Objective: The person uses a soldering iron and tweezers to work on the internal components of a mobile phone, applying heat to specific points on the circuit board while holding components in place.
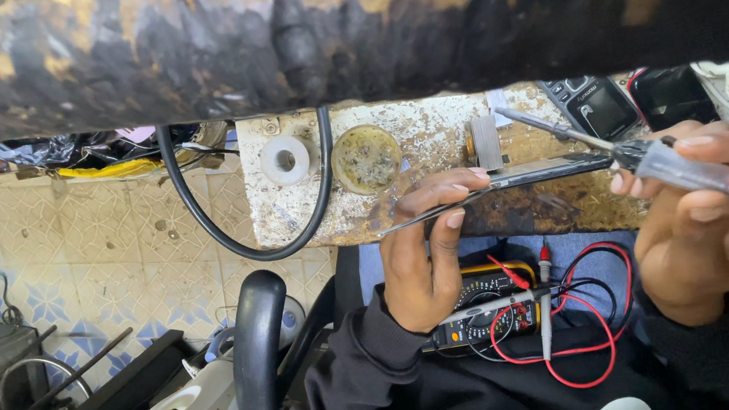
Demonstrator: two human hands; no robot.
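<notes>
Pinching a thin dark panel (516, 179) edge-up over the worn bench (432, 140), the left hand (427, 258) steadies it so the right hand (699, 225), closed around a clear-handled screwdriver (669, 159), can work its tip against the panel's end.

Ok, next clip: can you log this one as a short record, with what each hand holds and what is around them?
left hand: pinches a thin flat phone by its edge
right hand: grips a screwdriver, tip at the phone's end
lap: multimeter with red and black leads
bench: tape roll, round dish, two more phones
</notes>
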